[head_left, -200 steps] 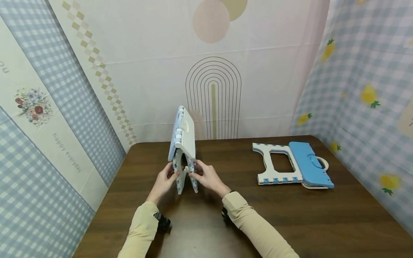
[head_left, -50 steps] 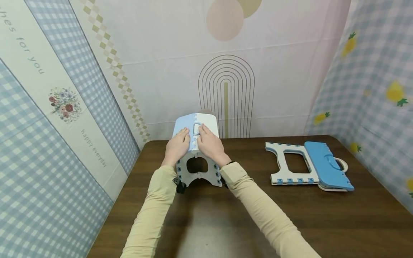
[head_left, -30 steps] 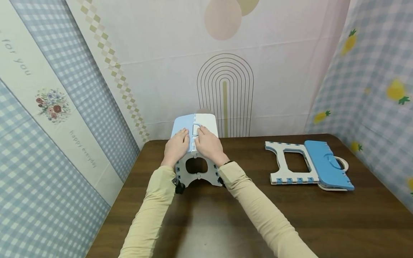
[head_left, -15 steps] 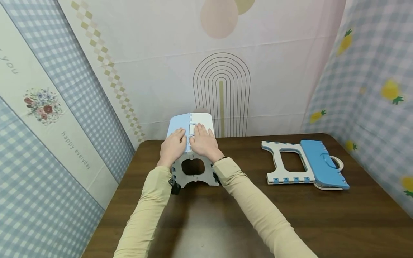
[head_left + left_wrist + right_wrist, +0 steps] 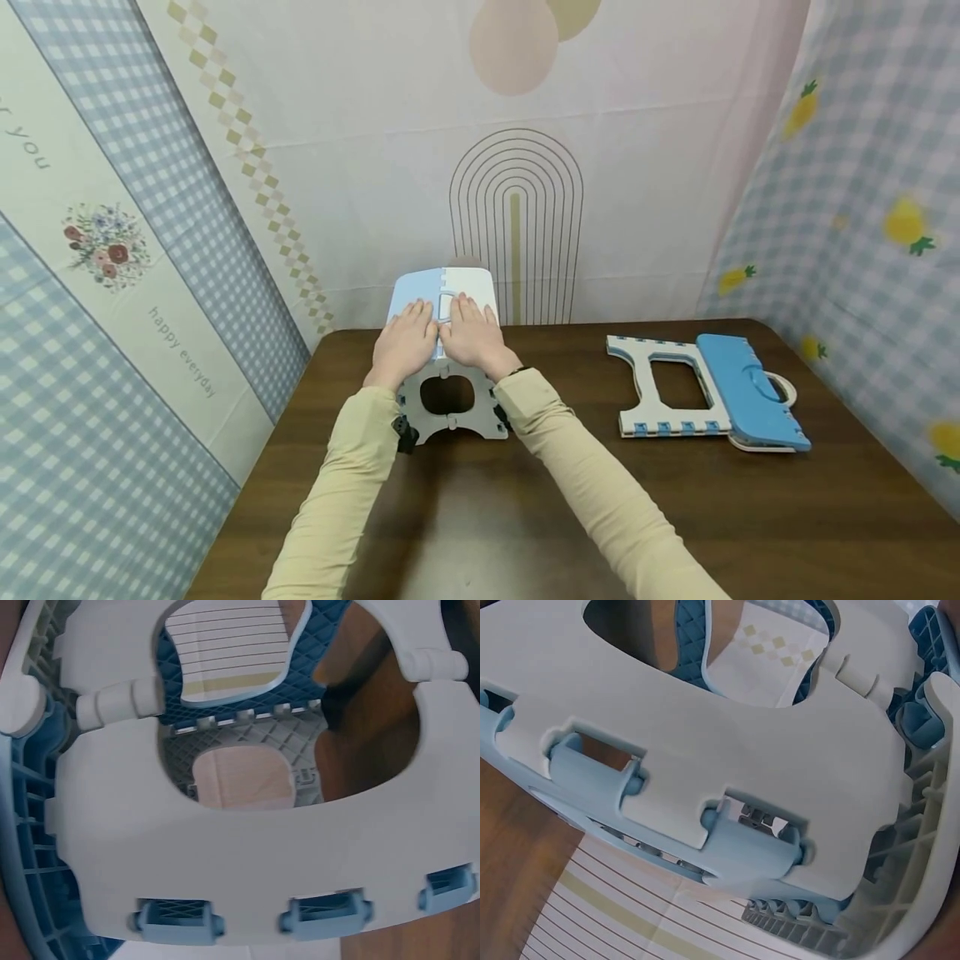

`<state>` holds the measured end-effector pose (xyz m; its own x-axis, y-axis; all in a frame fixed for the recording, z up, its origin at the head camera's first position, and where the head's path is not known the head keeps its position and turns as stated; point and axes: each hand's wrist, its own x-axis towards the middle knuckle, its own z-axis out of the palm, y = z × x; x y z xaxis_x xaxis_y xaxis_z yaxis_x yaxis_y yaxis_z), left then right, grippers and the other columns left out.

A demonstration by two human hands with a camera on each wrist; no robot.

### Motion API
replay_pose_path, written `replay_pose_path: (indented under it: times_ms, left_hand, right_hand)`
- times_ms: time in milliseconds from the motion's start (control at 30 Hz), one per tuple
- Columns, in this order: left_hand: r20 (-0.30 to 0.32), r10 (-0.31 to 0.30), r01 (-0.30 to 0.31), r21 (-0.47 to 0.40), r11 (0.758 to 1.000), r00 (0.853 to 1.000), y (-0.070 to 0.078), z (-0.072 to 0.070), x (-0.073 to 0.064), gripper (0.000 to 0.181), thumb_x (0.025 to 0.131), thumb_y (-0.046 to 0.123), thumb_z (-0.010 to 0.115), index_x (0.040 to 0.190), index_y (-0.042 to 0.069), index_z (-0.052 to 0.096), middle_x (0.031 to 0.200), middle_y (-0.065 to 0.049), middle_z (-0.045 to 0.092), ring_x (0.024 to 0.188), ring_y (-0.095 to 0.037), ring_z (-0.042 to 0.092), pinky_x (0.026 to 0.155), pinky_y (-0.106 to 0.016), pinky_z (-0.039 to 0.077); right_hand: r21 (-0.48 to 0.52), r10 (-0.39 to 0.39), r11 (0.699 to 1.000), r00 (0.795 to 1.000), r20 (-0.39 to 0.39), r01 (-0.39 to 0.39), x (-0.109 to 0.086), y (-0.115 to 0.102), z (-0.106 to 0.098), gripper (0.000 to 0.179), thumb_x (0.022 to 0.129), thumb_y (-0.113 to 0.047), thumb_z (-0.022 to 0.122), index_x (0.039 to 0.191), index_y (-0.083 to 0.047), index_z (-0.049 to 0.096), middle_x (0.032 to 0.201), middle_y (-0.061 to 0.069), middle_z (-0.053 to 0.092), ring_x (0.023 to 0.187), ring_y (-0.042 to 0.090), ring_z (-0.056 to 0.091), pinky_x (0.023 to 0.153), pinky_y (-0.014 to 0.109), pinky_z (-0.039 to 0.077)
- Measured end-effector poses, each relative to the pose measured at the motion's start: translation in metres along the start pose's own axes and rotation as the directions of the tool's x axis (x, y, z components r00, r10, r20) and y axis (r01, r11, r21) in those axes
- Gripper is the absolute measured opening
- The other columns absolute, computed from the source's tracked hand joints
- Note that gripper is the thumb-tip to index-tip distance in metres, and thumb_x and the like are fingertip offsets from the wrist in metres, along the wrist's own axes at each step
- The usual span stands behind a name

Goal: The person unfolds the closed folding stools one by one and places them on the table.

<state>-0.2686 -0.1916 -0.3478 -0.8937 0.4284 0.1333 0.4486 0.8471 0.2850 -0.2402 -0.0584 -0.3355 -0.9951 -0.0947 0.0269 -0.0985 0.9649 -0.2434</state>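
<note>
The folding stool (image 5: 447, 367) stands opened out near the back edge of the table (image 5: 570, 500), nearer its left side, with brown wood stretching in front. Its top is half pale blue, half white, over a greyish-white end panel. The left hand (image 5: 403, 344) and right hand (image 5: 474, 335) rest on top, fingers straight, gripping nothing. Well to the right lies a flat-folded stool (image 5: 738, 387).
</note>
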Motion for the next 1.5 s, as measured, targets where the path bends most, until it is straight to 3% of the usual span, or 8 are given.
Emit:
replay_pose_path:
  times_ms: [467, 533, 667, 733, 967, 1133, 1300, 1500]
  left_hand:
    - [0.042, 0.016, -0.014, -0.05, 0.999, 0.999, -0.005, 0.001, 0.002, 0.057, 0.105, 0.033, 0.02, 0.155, 0.007, 0.018, 0.163, -0.014, 0.016, 0.152, -0.03, 0.013, 0.123, -0.051, 0.01]
    - [0.038, 0.023, -0.019, -0.096, 0.995, 0.999, -0.01, -0.002, 0.004, 0.057, 0.104, 0.032, 0.024, 0.154, 0.005, 0.021, 0.162, -0.017, 0.017, 0.151, -0.033, 0.014, 0.123, -0.052, 0.01]
    - [0.035, 0.029, -0.021, -0.195, 0.981, 0.999, -0.009, -0.009, -0.001, 0.055, 0.103, 0.025, 0.032, 0.151, 0.0, 0.028, 0.158, -0.024, 0.023, 0.148, -0.04, 0.018, 0.122, -0.054, 0.013]
    - [0.02, 0.039, -0.033, -0.251, 0.967, 0.999, 0.003, -0.011, -0.007, 0.053, 0.103, 0.024, 0.036, 0.15, -0.001, 0.03, 0.157, -0.023, 0.027, 0.148, -0.04, 0.021, 0.122, -0.052, 0.014]
    - [-0.094, 0.171, -0.195, -0.465, 0.864, 0.981, 0.079, 0.0, -0.027, 0.048, 0.102, 0.029, 0.045, 0.147, 0.016, 0.043, 0.151, -0.008, 0.045, 0.136, -0.031, 0.046, 0.116, -0.046, 0.033]
    - [-0.191, 0.262, -0.323, -0.478, 0.817, 0.946, 0.122, 0.025, -0.027, 0.035, 0.101, 0.028, 0.049, 0.13, 0.016, 0.063, 0.114, -0.004, 0.073, 0.097, -0.022, 0.07, 0.087, -0.037, 0.054]
    - [-0.187, 0.214, -0.284, -0.575, 0.767, 0.959, 0.137, 0.059, -0.023, 0.028, 0.101, 0.025, 0.05, 0.116, 0.015, 0.07, 0.083, -0.001, 0.075, 0.075, -0.016, 0.071, 0.063, -0.026, 0.052]
    - [-0.082, 0.237, -0.236, -0.616, 0.752, 0.968, 0.15, 0.105, -0.014, 0.029, 0.1, 0.022, 0.049, 0.121, 0.014, 0.068, 0.1, -0.002, 0.075, 0.092, -0.017, 0.07, 0.077, -0.027, 0.053]
  right_hand:
    - [0.084, -0.006, 0.996, 0.994, -0.108, 0.015, -0.002, 0.007, 0.012, 0.061, 0.104, -0.036, 0.024, 0.155, -0.005, 0.015, 0.164, 0.01, 0.013, 0.153, 0.024, 0.012, 0.125, 0.046, 0.009]
    - [0.257, -0.017, 0.964, 0.983, -0.181, 0.063, -0.002, 0.012, 0.011, 0.059, 0.102, -0.031, 0.035, 0.154, -0.005, 0.024, 0.162, 0.011, 0.022, 0.151, 0.025, 0.02, 0.124, 0.045, 0.015]
    - [0.568, 0.02, 0.798, 0.934, -0.357, 0.2, -0.011, 0.037, 0.004, 0.051, 0.096, -0.016, 0.05, 0.145, -0.006, 0.043, 0.152, 0.011, 0.042, 0.143, 0.028, 0.037, 0.119, 0.046, 0.028]
    - [0.62, 0.078, 0.752, 0.903, -0.423, 0.225, -0.018, 0.058, 0.001, 0.046, 0.094, -0.012, 0.053, 0.14, -0.007, 0.049, 0.146, 0.011, 0.049, 0.138, 0.028, 0.043, 0.116, 0.045, 0.033]
    - [0.59, 0.236, 0.801, 0.85, -0.471, 0.104, -0.041, 0.134, 0.0, 0.033, 0.096, -0.01, 0.049, 0.127, -0.003, 0.059, 0.132, 0.014, 0.06, 0.128, 0.03, 0.053, 0.111, 0.044, 0.04]
    - [0.575, 0.3, 0.818, 0.832, -0.467, 0.028, -0.057, 0.174, -0.001, 0.027, 0.096, -0.01, 0.047, 0.108, 0.0, 0.069, 0.107, 0.019, 0.071, 0.099, 0.034, 0.067, 0.076, 0.032, 0.053]
    - [0.581, 0.37, 0.813, 0.81, -0.456, -0.044, -0.078, 0.212, -0.004, 0.029, 0.097, -0.012, 0.045, 0.103, 0.0, 0.071, 0.096, 0.02, 0.074, 0.085, 0.033, 0.072, 0.059, 0.02, 0.047]
    - [0.555, 0.514, 0.802, 0.728, -0.453, -0.221, -0.109, 0.275, -0.006, 0.034, 0.099, -0.013, 0.039, 0.112, 0.002, 0.067, 0.107, 0.024, 0.07, 0.08, 0.034, 0.066, 0.057, 0.025, 0.043]
